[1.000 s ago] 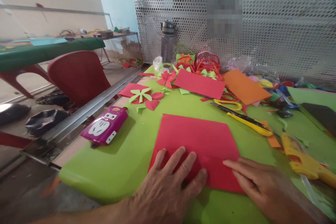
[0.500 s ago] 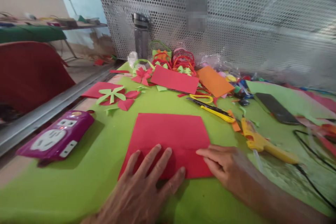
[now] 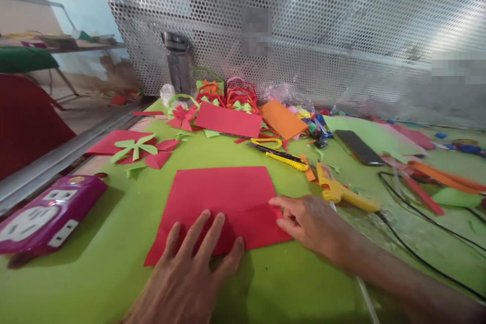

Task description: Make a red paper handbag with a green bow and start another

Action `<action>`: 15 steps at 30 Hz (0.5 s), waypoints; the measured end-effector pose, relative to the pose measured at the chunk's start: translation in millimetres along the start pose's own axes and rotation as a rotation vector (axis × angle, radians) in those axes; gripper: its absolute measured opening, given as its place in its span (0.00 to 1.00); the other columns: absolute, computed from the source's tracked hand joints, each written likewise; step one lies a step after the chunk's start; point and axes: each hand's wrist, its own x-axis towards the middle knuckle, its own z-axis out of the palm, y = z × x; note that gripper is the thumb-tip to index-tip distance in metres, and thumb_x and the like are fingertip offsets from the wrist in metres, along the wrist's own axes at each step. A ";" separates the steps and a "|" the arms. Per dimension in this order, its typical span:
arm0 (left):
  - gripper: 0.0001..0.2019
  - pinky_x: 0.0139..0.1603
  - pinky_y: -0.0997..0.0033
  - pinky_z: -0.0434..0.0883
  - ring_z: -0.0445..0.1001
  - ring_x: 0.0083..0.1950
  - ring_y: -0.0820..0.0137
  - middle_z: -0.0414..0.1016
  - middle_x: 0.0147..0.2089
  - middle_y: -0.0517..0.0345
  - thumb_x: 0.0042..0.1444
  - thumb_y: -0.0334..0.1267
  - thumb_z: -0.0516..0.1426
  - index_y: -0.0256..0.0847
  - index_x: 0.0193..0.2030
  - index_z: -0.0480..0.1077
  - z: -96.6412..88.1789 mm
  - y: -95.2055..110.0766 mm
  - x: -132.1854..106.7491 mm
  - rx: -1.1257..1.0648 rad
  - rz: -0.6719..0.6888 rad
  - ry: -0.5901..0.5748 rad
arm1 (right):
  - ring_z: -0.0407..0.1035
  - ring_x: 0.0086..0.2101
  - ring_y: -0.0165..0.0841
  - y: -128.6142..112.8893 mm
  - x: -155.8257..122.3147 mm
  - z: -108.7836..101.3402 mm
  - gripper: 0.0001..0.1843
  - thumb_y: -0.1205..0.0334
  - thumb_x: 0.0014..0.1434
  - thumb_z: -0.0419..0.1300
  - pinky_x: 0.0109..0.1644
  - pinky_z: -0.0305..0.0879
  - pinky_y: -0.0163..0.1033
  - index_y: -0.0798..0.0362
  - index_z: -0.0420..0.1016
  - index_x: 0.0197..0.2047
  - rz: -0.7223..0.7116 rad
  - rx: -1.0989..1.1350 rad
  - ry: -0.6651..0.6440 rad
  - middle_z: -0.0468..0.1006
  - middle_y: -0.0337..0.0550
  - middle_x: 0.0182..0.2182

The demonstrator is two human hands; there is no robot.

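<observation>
A red paper sheet (image 3: 222,197) lies on the green table cover (image 3: 114,243), its near edge folded up. My left hand (image 3: 190,273) rests flat on the folded near part, fingers spread. My right hand (image 3: 307,223) sits at the sheet's right edge, its extended forefinger pressing on the fold line and the other fingers curled under. Neither hand holds anything.
A purple power strip (image 3: 41,217) lies at the left. Behind the sheet are a yellow utility knife (image 3: 283,157), a yellow glue gun (image 3: 341,195) with a black cable (image 3: 413,243), a phone (image 3: 359,147), red and orange sheets, paper flowers (image 3: 136,147), a bottle (image 3: 177,63) and a perforated metal panel (image 3: 304,25).
The view has swung to the right, so the table's right side now shows. My right forefinger has slid along the fold toward the sheet's right edge. My left hand stays flat on the paper.
</observation>
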 end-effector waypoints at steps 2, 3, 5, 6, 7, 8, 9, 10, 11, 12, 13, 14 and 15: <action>0.43 0.54 0.40 0.57 0.58 0.62 0.40 0.63 0.63 0.45 0.46 0.74 0.45 0.53 0.64 0.59 -0.8 0.4 0.2 -0.015 -0.008 0.005 | 0.67 0.20 0.28 0.0 1.0 -2.2 0.17 0.70 0.52 0.58 0.24 0.48 0.31 0.49 0.77 0.45 0.014 0.016 -0.017 0.73 0.33 0.17; 0.42 0.54 0.40 0.57 0.58 0.62 0.41 0.63 0.63 0.45 0.47 0.74 0.45 0.53 0.64 0.59 -1.4 0.7 0.5 -0.018 -0.005 0.001 | 0.66 0.20 0.27 0.2 1.3 -2.8 0.17 0.70 0.52 0.58 0.24 0.48 0.31 0.49 0.77 0.45 0.010 0.023 -0.019 0.73 0.33 0.17; 0.42 0.55 0.41 0.57 0.57 0.62 0.41 0.63 0.63 0.45 0.47 0.73 0.45 0.52 0.64 0.59 -2.3 2.2 1.5 -0.017 -0.002 -0.009 | 0.66 0.21 0.28 1.1 1.3 -3.0 0.16 0.69 0.53 0.58 0.24 0.48 0.31 0.49 0.77 0.44 -0.005 0.029 -0.018 0.73 0.33 0.17; 0.42 0.55 0.41 0.57 0.57 0.62 0.41 0.63 0.63 0.44 0.47 0.73 0.45 0.51 0.64 0.59 -2.2 3.6 2.3 -0.011 -0.004 -0.007 | 0.67 0.21 0.28 1.8 0.9 -2.6 0.15 0.69 0.53 0.58 0.24 0.48 0.31 0.49 0.77 0.44 -0.011 0.028 -0.018 0.73 0.33 0.18; 0.43 0.55 0.41 0.57 0.58 0.61 0.41 0.63 0.62 0.43 0.47 0.73 0.45 0.50 0.65 0.59 -1.6 5.4 3.2 0.000 -0.012 0.004 | 0.67 0.22 0.28 2.6 0.1 -1.7 0.15 0.68 0.53 0.59 0.25 0.49 0.32 0.49 0.77 0.44 -0.015 0.022 -0.016 0.74 0.34 0.19; 0.44 0.54 0.41 0.57 0.58 0.61 0.40 0.64 0.62 0.42 0.47 0.73 0.45 0.48 0.65 0.58 -0.6 7.5 4.2 0.013 -0.022 0.015 | 0.68 0.23 0.29 3.3 -1.1 -0.4 0.14 0.68 0.54 0.60 0.25 0.51 0.32 0.49 0.77 0.45 -0.025 0.009 -0.003 0.75 0.35 0.21; 0.45 0.54 0.40 0.57 0.58 0.61 0.39 0.64 0.61 0.40 0.47 0.74 0.44 0.47 0.66 0.57 0.8 9.7 5.3 0.027 -0.032 0.020 | 0.70 0.26 0.30 3.8 -2.8 1.2 0.14 0.68 0.54 0.60 0.27 0.52 0.33 0.49 0.76 0.45 -0.044 -0.016 0.021 0.77 0.37 0.24; 0.47 0.53 0.39 0.57 0.59 0.60 0.38 0.65 0.60 0.38 0.46 0.74 0.44 0.46 0.66 0.57 2.4 11.7 6.5 0.039 -0.038 0.033 | 0.71 0.29 0.31 3.9 -4.8 3.1 0.15 0.68 0.55 0.60 0.28 0.54 0.33 0.49 0.75 0.46 -0.080 -0.054 0.054 0.78 0.39 0.29; 0.48 0.51 0.38 0.57 0.59 0.59 0.37 0.66 0.58 0.36 0.45 0.75 0.42 0.45 0.66 0.57 3.9 13.5 7.5 0.048 -0.044 0.047 | 0.71 0.32 0.33 3.6 -7.0 4.9 0.17 0.70 0.55 0.59 0.30 0.55 0.34 0.49 0.73 0.48 -0.135 -0.103 0.092 0.78 0.41 0.33; 0.49 0.50 0.37 0.58 0.59 0.58 0.36 0.66 0.58 0.34 0.44 0.76 0.41 0.45 0.66 0.57 5.1 14.9 8.4 0.049 -0.051 0.049 | 0.71 0.36 0.35 2.7 -9.3 6.7 0.19 0.71 0.54 0.59 0.31 0.57 0.35 0.49 0.72 0.49 -0.209 -0.158 0.131 0.77 0.43 0.38; 0.49 0.50 0.36 0.58 0.59 0.58 0.35 0.66 0.57 0.34 0.44 0.76 0.41 0.45 0.66 0.57 6.0 15.8 9.1 0.043 -0.056 0.045 | 0.69 0.39 0.37 1.3 -11.4 8.3 0.21 0.73 0.54 0.58 0.33 0.58 0.37 0.49 0.70 0.51 -0.293 -0.212 0.162 0.75 0.45 0.41; 0.49 0.50 0.36 0.58 0.59 0.58 0.35 0.66 0.58 0.34 0.44 0.77 0.40 0.46 0.66 0.57 6.4 16.2 9.6 0.032 -0.064 0.030 | 0.68 0.41 0.38 -0.4 -13.2 9.7 0.22 0.73 0.54 0.58 0.34 0.59 0.38 0.49 0.68 0.52 -0.388 -0.260 0.177 0.74 0.46 0.43; 0.49 0.51 0.36 0.58 0.58 0.59 0.35 0.66 0.58 0.35 0.44 0.76 0.40 0.47 0.66 0.57 6.2 16.3 9.9 0.018 -0.073 0.009 | 0.67 0.42 0.39 -2.4 -14.6 10.9 0.23 0.73 0.53 0.57 0.35 0.60 0.39 0.51 0.67 0.53 -0.480 -0.301 0.181 0.73 0.48 0.44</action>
